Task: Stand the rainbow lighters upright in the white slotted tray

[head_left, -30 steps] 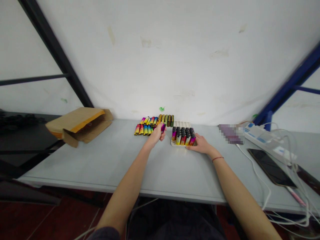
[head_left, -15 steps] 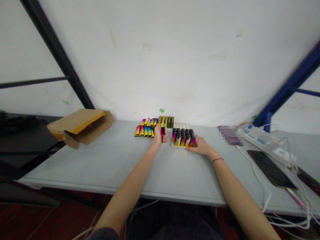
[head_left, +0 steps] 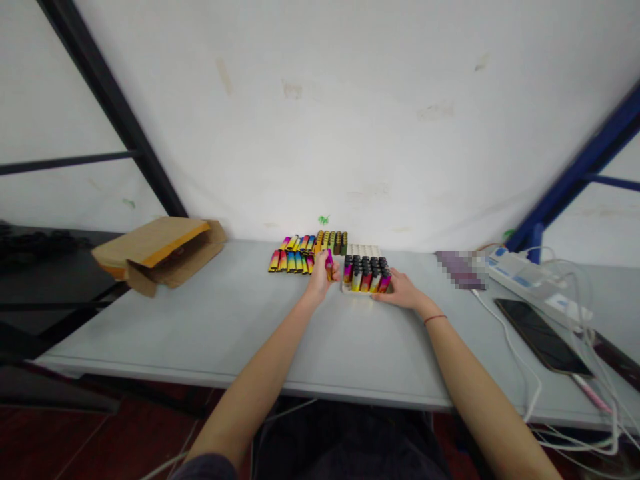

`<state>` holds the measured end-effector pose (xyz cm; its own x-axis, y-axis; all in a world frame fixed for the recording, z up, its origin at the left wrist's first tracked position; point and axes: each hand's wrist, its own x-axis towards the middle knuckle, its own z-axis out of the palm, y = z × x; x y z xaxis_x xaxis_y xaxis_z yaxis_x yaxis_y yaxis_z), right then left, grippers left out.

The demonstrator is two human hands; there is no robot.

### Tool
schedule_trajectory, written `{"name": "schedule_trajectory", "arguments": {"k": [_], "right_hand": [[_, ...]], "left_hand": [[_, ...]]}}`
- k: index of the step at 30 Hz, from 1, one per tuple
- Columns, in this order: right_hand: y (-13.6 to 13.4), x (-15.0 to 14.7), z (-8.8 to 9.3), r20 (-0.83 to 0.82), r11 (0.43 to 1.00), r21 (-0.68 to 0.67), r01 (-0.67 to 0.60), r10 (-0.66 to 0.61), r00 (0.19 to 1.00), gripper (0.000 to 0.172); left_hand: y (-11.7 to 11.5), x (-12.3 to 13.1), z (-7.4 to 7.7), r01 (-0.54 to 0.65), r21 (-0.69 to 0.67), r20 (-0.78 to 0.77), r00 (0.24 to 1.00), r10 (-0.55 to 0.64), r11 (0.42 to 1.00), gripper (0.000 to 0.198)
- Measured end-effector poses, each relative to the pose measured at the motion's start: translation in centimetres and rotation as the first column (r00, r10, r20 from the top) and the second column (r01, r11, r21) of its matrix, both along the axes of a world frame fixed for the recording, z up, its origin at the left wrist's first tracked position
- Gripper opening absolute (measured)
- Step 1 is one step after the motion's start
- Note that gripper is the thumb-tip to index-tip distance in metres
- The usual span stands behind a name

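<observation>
My left hand (head_left: 320, 279) is closed around a pink and yellow lighter (head_left: 329, 262), held upright just left of a white tray (head_left: 364, 251). The tray's front rows are filled with several colourful lighters with black tops (head_left: 367, 273); its back rows show bare white slots. My right hand (head_left: 401, 291) rests against the tray's right front corner, fingers curled on its edge. A pile of loose colourful lighters (head_left: 295, 254) lies on the grey table (head_left: 250, 320) just left of my left hand, near the wall.
An open cardboard box (head_left: 157, 250) lies on its side at the table's left. At the right are a purple pack (head_left: 460, 268), a white power strip (head_left: 530, 280) with tangled cables, and a dark phone (head_left: 543, 335). Black and blue metal frames flank the white wall.
My left hand has carried the lighter from the loose pile rightwards, close to the tray's left side. The right hand has stayed on the tray.
</observation>
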<state>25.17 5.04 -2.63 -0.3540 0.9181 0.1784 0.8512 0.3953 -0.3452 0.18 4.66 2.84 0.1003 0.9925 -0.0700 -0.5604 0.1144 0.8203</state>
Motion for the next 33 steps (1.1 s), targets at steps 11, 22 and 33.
{"name": "schedule_trajectory", "arguments": {"k": [11,22,33], "right_hand": [[0.2,0.2,-0.6,0.002,1.000,0.030,0.000,0.000,1.000,0.072],[0.3,0.4,-0.8,-0.022,0.999,0.035,0.006,-0.005,1.000,0.074],[0.1,0.1,-0.3,-0.014,1.000,0.014,0.011,-0.011,1.000,0.074]], "left_hand": [[0.2,-0.6,0.0,-0.121,0.013,-0.033,0.992,0.121,0.993,0.038],[0.3,-1.8,0.7,-0.213,-0.101,-0.039,0.977,0.210,0.972,0.044],[0.4,-1.9,0.4,-0.254,-0.102,0.020,0.966,0.257,0.962,0.043]]}}
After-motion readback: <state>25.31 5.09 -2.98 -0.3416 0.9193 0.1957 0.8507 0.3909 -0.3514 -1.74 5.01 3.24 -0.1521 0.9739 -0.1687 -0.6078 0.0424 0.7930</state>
